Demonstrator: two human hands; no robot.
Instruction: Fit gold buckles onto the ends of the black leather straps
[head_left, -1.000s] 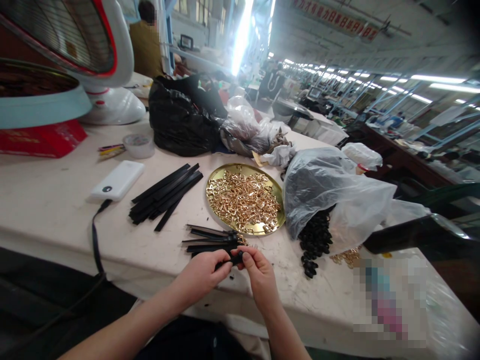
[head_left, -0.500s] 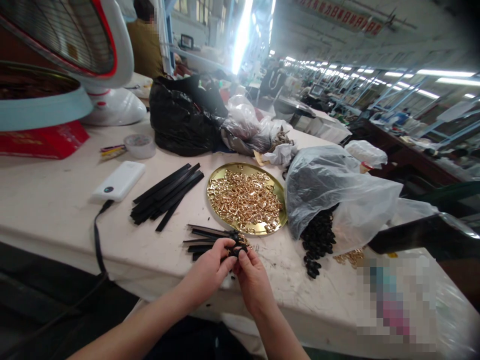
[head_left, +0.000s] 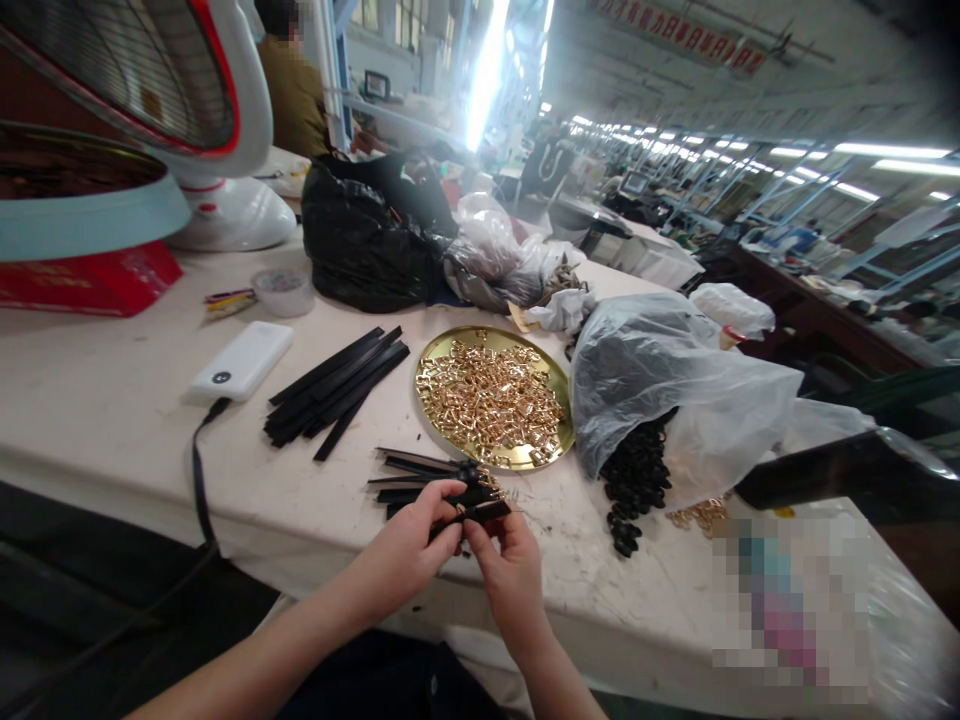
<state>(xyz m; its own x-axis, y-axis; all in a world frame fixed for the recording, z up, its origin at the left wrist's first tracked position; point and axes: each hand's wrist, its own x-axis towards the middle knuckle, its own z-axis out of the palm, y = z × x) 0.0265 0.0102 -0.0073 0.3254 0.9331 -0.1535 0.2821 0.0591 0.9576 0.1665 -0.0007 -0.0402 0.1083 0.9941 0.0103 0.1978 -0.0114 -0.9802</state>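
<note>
My left hand and my right hand meet near the table's front edge, both pinching one black strap between fingertips. Just beyond them lies a small pile of black straps with gold ends. A round gold tray holds several small gold metal fittings. A bundle of plain black strips lies to the left of the tray.
A clear plastic bag spills small black parts at the right. A white power bank with a black cable, a black bag, a fan and a red box stand at the back left.
My hands have shifted slightly and turned the strap; its end now sticks out to the right between my fingers. The camera view has barely moved.
</note>
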